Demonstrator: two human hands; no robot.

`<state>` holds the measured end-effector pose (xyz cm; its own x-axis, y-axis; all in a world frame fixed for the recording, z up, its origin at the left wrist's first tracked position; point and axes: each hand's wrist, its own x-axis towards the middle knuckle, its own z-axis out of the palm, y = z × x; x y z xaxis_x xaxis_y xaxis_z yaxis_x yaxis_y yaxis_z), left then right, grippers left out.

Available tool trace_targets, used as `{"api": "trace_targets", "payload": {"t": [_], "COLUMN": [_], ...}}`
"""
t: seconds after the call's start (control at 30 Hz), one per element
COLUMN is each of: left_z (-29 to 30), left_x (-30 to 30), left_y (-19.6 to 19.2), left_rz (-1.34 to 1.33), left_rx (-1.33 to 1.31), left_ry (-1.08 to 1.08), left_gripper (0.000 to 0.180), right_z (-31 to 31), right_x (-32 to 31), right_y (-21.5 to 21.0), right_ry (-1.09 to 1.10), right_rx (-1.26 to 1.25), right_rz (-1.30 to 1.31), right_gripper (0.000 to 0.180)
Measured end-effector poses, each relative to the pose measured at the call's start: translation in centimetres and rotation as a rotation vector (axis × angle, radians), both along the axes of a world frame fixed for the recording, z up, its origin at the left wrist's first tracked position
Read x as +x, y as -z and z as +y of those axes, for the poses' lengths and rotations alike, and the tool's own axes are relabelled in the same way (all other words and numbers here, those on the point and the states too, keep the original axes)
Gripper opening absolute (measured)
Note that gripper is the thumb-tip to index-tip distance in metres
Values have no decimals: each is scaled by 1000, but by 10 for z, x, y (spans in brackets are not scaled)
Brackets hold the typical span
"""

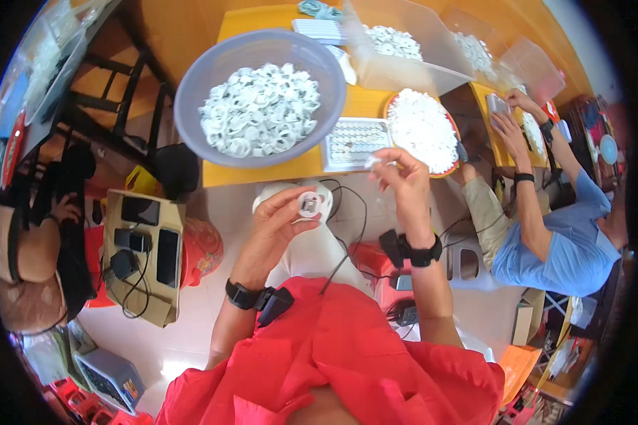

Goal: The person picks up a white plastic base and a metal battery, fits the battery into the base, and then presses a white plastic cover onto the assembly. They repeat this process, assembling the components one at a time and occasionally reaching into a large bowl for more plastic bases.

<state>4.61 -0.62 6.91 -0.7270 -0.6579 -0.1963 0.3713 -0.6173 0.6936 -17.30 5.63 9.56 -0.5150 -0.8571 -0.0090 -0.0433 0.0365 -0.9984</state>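
Note:
My left hand (280, 216) pinches a round white plastic part (309, 205) with a rectangular insert in its middle, held above my lap. Raised at the table's near edge, my right hand (407, 180) has thumb and fingertips closed on a small white piece (373, 162). Just beyond that hand lies a white tray (327, 161) filled with rows of small round parts. To its right stands a round dish (387, 113) heaped with small white pieces. A large grey-purple basin (191, 92) at the left holds many white ring-shaped parts (259, 110).
Clear plastic bins (439, 74) with white parts stand at the back. A co-worker in a blue shirt (556, 244) handles something at another table on the right. An open cardboard box (159, 273) with phones and chargers is at my left. A black cable (365, 219) hangs near my lap.

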Motion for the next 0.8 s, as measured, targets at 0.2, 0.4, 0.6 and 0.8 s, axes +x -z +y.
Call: {"api": "trace_targets", "payload": {"t": [0.2, 0.4, 0.6, 0.8], "left_z": [-3, -4, -7, -7], "left_x": [-2, -10, -8, -8], "left_y": [1, 10, 7, 5], "left_rz": [3, 9, -8, 0], "left_rx": [33, 42, 38, 62], "left_ry": [2, 28, 32, 17], "left_gripper": [34, 34, 35, 32], "right_z": [8, -3, -30, -44], "right_x": [-115, -94, -25, -8], "right_y": [48, 49, 40, 43], "right_ry": [386, 397, 123, 41], "right_rx": [152, 32, 60, 23], "right_rz": [313, 860, 690, 817], "right_gripper": [13, 14, 9, 7]}}
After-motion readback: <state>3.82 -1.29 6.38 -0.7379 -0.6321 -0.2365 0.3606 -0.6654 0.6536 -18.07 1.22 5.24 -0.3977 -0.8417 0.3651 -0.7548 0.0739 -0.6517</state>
